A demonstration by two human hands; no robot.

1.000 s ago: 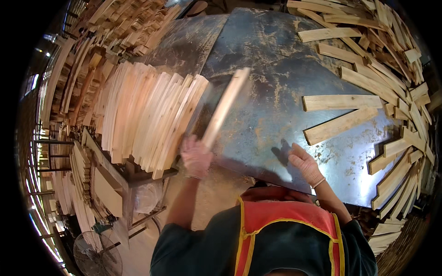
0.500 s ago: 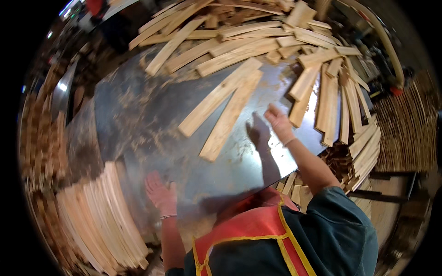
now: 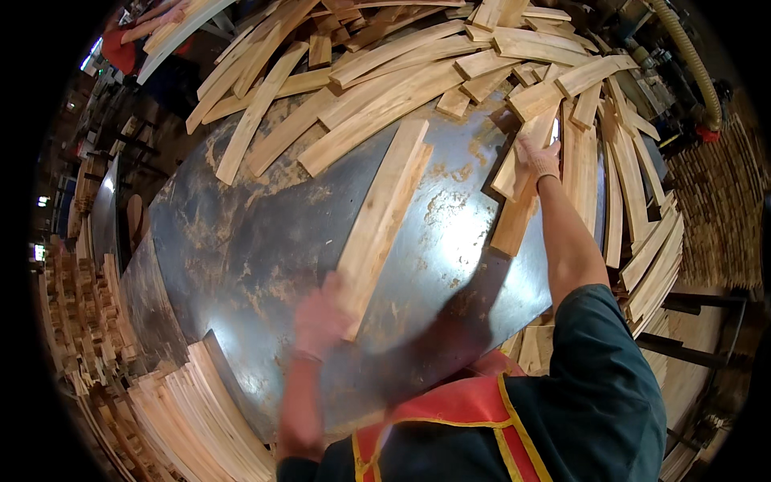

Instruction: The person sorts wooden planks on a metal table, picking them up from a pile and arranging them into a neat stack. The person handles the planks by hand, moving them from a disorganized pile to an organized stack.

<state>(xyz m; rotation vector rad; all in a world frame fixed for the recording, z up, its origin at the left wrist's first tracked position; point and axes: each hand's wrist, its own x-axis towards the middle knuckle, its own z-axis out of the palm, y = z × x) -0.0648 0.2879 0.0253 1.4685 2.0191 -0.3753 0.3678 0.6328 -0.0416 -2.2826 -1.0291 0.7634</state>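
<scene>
Two long pale wooden boards (image 3: 377, 217) lie side by side on the dark metal tabletop (image 3: 281, 233), partly overlapping. My left hand (image 3: 321, 317), smeared by motion, is at their near end; its fingers cannot be made out. Farther off to the right, my right hand (image 3: 538, 158) is on the right edge of a shorter wooden board (image 3: 511, 173), its fingers closed at that edge. This board rests partly over another wooden board (image 3: 514, 226). Part of my right hand's grip is hidden.
Loose boards (image 3: 385, 100) are heaped along the far side, and more boards (image 3: 580, 173) fan out at the right. A stack of slats (image 3: 201, 414) stands at the near left. Beyond the far left, another person's arm (image 3: 148, 26) is near pale boards. A ribbed hose (image 3: 695, 64) hangs far right.
My right hand has moved away from me and right, from above bare metal onto a board. My left hand has moved to the two boards, which now lie together instead of spread apart.
</scene>
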